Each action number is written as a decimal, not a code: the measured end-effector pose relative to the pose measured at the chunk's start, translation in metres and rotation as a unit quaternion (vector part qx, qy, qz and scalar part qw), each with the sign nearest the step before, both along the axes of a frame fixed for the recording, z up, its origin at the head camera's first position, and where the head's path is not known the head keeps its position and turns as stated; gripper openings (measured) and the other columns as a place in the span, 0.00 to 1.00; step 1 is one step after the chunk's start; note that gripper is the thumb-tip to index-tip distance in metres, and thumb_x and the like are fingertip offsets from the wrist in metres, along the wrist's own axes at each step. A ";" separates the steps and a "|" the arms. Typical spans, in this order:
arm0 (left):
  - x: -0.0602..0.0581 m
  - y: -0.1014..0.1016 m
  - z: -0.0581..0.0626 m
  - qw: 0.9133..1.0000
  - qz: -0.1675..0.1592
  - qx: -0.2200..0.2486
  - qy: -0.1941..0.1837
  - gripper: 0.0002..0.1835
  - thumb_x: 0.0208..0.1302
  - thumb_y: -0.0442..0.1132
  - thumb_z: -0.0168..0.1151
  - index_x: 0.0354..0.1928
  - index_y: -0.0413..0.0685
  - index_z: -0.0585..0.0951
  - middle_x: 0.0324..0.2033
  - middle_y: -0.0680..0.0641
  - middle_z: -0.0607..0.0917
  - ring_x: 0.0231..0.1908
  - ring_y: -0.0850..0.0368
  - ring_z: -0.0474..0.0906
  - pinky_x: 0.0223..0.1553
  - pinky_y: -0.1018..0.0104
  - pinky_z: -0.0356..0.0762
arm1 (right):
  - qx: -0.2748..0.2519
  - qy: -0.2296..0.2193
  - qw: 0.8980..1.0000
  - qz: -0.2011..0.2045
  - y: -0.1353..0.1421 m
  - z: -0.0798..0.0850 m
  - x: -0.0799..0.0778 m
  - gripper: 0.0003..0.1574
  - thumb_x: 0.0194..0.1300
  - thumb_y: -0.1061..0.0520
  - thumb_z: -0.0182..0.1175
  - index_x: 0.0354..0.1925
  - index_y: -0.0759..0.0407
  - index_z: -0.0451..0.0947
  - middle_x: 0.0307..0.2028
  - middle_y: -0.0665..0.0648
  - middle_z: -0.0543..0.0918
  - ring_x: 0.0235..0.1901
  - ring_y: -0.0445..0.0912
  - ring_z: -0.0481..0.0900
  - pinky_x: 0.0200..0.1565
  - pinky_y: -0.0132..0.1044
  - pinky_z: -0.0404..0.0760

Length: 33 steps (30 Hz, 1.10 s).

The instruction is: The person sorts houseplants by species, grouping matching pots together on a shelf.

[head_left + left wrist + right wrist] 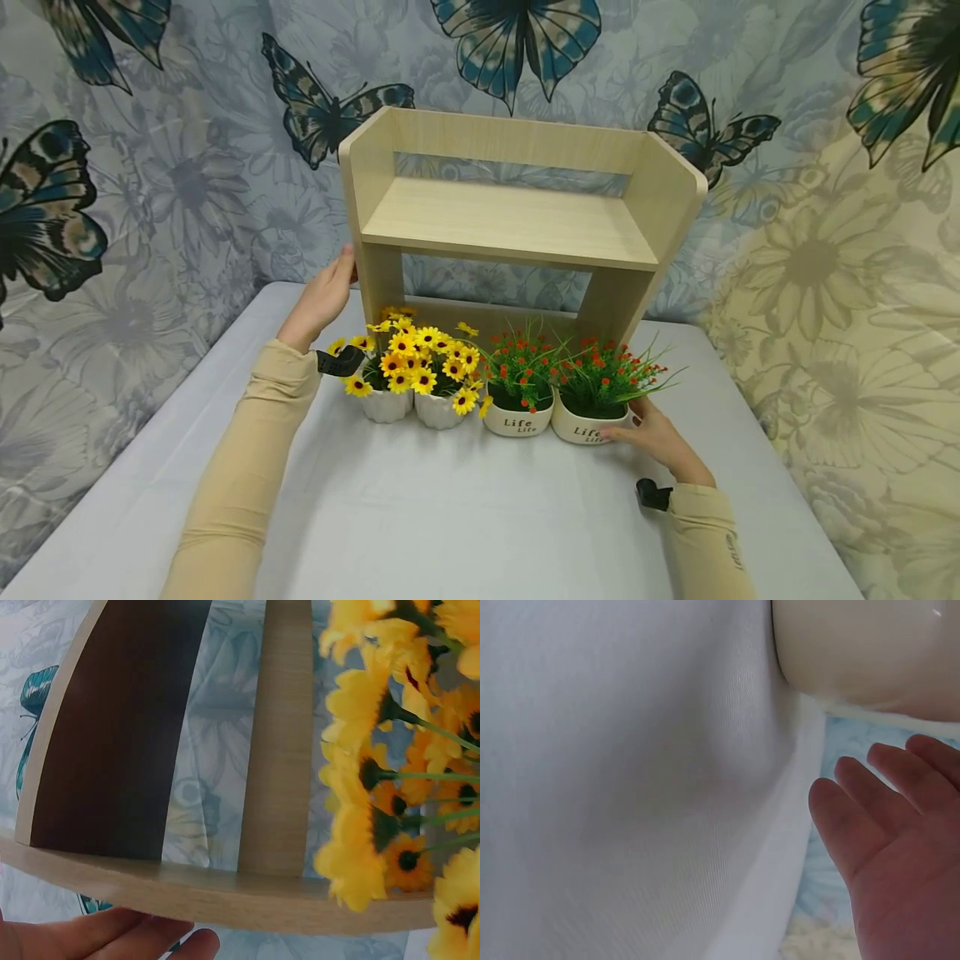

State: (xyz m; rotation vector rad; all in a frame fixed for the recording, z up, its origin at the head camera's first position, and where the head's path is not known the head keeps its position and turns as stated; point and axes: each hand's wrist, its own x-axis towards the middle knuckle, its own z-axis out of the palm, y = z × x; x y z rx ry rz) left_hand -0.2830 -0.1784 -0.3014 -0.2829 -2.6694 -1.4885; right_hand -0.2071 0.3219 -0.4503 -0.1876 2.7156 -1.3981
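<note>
A light wooden two-tier shelf [502, 218] stands upright on the table. My left hand [321, 298] rests along the outer left side panel, its fingers [112, 934] fairly straight in the left wrist view. Lined up at the shelf's foot are two white pots of yellow flowers [423, 358] and two cream pots lettered "Life", with red-flowered plants. My right hand [667, 437] is at the right end of this row, by the rightmost cream pot [585, 429]. Its thumb reaches the pot's front; the right wrist view shows its fingers loosely extended beside the pot.
A white cloth covers the table [465, 517]. Butterfly-printed fabric [180, 183] hangs close behind the shelf and along both sides. The second cream pot [517, 422] stands right beside the rightmost one, and yellow blooms lean over its left edge.
</note>
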 end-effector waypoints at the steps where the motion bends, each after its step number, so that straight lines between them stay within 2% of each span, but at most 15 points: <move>1: -0.001 0.001 0.001 1.000 0.002 -0.001 -0.002 0.46 0.63 0.70 0.20 0.72 0.42 0.48 0.66 0.35 0.59 0.64 0.39 0.55 0.62 0.45 0.51 | -0.001 -0.002 1.000 0.000 -0.001 0.000 0.000 0.64 0.52 0.51 0.71 0.70 0.70 0.40 0.66 0.76 0.48 0.64 0.68 0.48 0.60 0.60 0.53; 4: -0.005 0.003 0.005 1.000 0.010 -0.003 -0.005 0.46 0.63 0.71 0.20 0.72 0.44 0.48 0.67 0.36 0.56 0.65 0.39 0.53 0.63 0.46 0.50 | -0.001 -0.007 1.000 -0.007 -0.004 -0.001 -0.001 0.64 0.52 0.50 0.71 0.70 0.70 0.39 0.66 0.76 0.48 0.64 0.67 0.48 0.61 0.58 0.54; 10: -0.010 0.006 0.008 0.999 0.034 -0.024 -0.013 0.48 0.62 0.72 0.17 0.71 0.40 0.47 0.69 0.37 0.50 0.67 0.39 0.46 0.64 0.47 0.44 | 0.004 -0.004 1.000 -0.013 -0.008 -0.006 -0.005 0.65 0.51 0.50 0.71 0.71 0.67 0.41 0.66 0.74 0.51 0.64 0.65 0.51 0.60 0.59 0.56; 18: -0.014 0.010 0.010 0.998 0.054 -0.023 0.000 0.49 0.61 0.72 0.17 0.71 0.40 0.51 0.68 0.37 0.54 0.66 0.39 0.48 0.64 0.48 0.47 | 0.049 -0.013 0.998 -0.031 -0.015 -0.008 -0.006 0.68 0.51 0.44 0.71 0.71 0.66 0.38 0.65 0.74 0.53 0.60 0.67 0.57 0.54 0.59 0.65; 26: -0.016 0.011 0.010 0.998 0.060 -0.014 -0.005 0.47 0.61 0.72 0.19 0.72 0.45 0.50 0.68 0.38 0.53 0.66 0.38 0.48 0.64 0.47 0.47 | -0.020 -0.006 0.999 -0.038 -0.018 -0.011 -0.005 0.65 0.49 0.50 0.73 0.71 0.64 0.42 0.65 0.72 0.57 0.63 0.63 0.55 0.60 0.58 0.54; 33: -0.018 0.011 0.010 0.998 0.069 0.002 -0.016 0.48 0.59 0.74 0.20 0.72 0.48 0.50 0.68 0.38 0.52 0.66 0.38 0.48 0.63 0.46 0.49 | -0.039 -0.005 0.998 -0.041 -0.019 -0.011 -0.003 0.63 0.50 0.51 0.73 0.71 0.64 0.43 0.64 0.71 0.58 0.62 0.62 0.57 0.60 0.58 0.56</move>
